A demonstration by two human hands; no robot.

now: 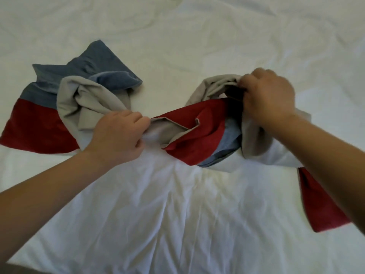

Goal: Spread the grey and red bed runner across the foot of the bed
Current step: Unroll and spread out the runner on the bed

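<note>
Red, grey-blue and beige fabric bed runner (199,135) lay twisted and bunched across the wrinkled white bed sheet (177,214). Left hand (116,135) pinched its middle fold, fingers curled; right hand (266,97) clutched a beige bunch. Bare sheet surrounded it.

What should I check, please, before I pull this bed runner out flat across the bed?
1. Left hand grips the bed runner: ok.
2. Right hand grips it too: ok.
3. Stretch between the hands free of twists: not ok, twisted and bunched.
4. Its left end lies flat: not ok, crumpled and folded over.
5. White sheet beneath is smooth: not ok, creased.
6. Position at the bed's foot: cannot tell which end this is.
</note>
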